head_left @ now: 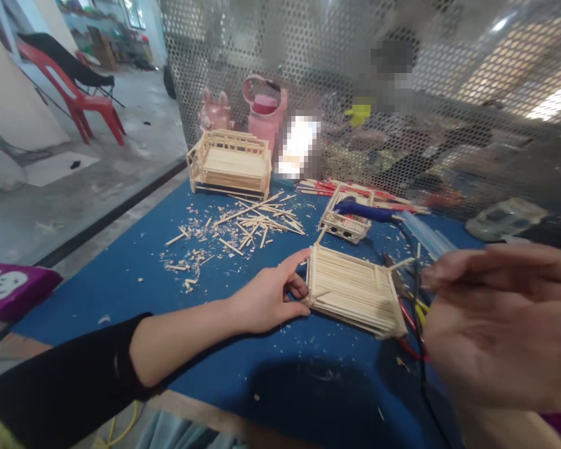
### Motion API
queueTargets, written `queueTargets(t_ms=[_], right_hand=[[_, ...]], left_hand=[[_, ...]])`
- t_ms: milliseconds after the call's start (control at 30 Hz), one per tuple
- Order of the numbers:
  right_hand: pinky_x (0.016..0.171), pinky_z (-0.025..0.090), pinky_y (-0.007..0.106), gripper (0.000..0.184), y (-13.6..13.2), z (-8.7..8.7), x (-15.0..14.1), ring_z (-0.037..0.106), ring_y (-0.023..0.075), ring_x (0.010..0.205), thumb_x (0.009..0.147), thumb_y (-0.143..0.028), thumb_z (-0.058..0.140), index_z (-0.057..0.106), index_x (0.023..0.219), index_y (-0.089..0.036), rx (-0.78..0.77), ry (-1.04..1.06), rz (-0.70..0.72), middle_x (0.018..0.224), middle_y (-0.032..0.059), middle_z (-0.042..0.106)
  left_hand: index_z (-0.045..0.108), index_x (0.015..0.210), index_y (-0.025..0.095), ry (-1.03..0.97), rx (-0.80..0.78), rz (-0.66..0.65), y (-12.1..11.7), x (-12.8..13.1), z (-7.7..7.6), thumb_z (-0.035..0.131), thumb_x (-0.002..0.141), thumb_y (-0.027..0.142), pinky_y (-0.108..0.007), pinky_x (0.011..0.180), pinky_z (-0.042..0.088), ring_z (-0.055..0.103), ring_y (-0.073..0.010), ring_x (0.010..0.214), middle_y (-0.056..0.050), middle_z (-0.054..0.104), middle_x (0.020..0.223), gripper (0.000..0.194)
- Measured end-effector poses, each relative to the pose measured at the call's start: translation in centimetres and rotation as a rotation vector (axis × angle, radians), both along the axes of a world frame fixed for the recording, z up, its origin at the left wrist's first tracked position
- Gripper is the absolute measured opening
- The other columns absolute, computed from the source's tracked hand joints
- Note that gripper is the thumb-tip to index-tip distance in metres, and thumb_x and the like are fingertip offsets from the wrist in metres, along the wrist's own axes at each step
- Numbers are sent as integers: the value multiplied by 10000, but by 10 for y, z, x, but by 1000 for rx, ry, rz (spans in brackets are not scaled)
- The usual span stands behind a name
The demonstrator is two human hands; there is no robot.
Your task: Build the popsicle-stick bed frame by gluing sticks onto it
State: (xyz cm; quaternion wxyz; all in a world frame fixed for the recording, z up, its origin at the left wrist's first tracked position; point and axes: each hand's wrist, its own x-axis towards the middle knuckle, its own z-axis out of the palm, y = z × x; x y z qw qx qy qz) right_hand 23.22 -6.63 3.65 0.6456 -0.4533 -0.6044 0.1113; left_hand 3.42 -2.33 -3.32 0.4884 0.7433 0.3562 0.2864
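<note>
One hand point(273, 290) grips the slatted frame point(358, 287); the other point(505, 318), blurred, seems open.

A perforated grey metal panel point(327, 50) stands behind the blue-topped bench point(135, 268). A red plastic chair point(81, 100) occupies the smooth grey floor point(140, 112).

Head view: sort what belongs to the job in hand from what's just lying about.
Likely part of the job:
- slatted stick panel, held at its edge by the left hand
- loose sticks
- blue corded tool, lying across a small stick frame
- stick-built bench, similar work

Apparently just about:
- pink bottle
- red chair
- purple item, left edge
</note>
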Motion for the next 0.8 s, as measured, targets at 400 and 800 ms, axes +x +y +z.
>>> queueTargets(t_ms=[400,800], right_hand=[[477,480,212,166,-51,-24,44,621,150,536,780,-377,577,658,731,-240,-321,-388,-78,637,-6,675],[460,449,243,309,-24,-45,60,540,138,503,762,-436,498,610,863,-166,-694,-258,-3,617,7,592]], left_hand=[[197,1456,161,-46,-60,209,21,-9,2,620,711,114,-336,788,481,614,-165,756,-3,642,781,858],[261,1431,166,54,18,252,16,-4,7,653,660,136,-310,781,466,553,-144,751,34,568,778,865]])
